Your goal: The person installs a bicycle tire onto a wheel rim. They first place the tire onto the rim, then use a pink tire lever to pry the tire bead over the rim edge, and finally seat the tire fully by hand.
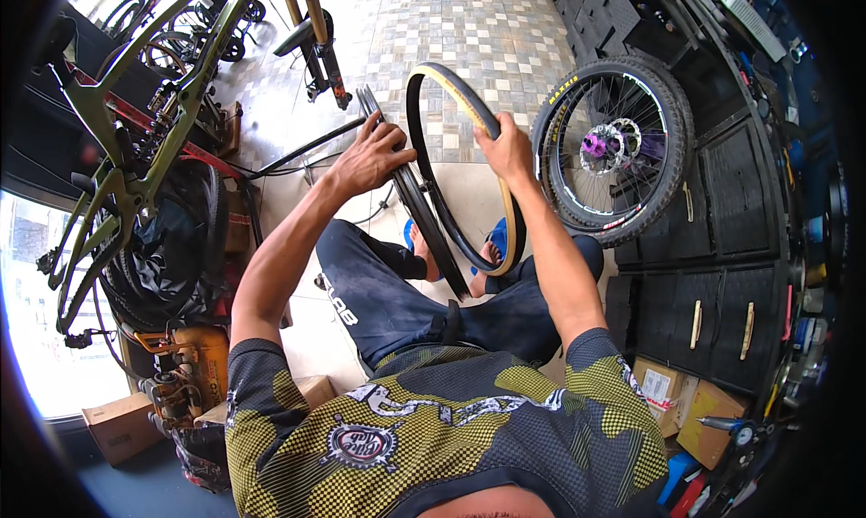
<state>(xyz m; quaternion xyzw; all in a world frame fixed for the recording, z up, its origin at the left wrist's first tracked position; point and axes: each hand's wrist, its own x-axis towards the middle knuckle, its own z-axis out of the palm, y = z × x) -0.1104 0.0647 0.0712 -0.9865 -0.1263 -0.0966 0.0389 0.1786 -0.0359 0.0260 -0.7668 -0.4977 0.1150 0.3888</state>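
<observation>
Between my knees a black bicycle wheel rim (435, 234) stands tilted, seen almost edge-on. My left hand (374, 152) is closed over its upper part, with the fingers on top. Whether the rim has spokes or a hub I cannot tell. To its right, my right hand (507, 148) grips the upper right side of a narrow black tire with tan sidewalls (458, 89). The tire hangs as a tall, open loop beside the rim. Its left side is very close to the rim; whether they touch I cannot tell.
A wheel with a knobby tire and purple hub (606, 146) stands at the right, against black drawer cabinets (699, 315). An olive bicycle frame (171, 125) hangs at the left, above an orange machine (200, 360). Cardboard boxes (117, 428) sit low on both sides.
</observation>
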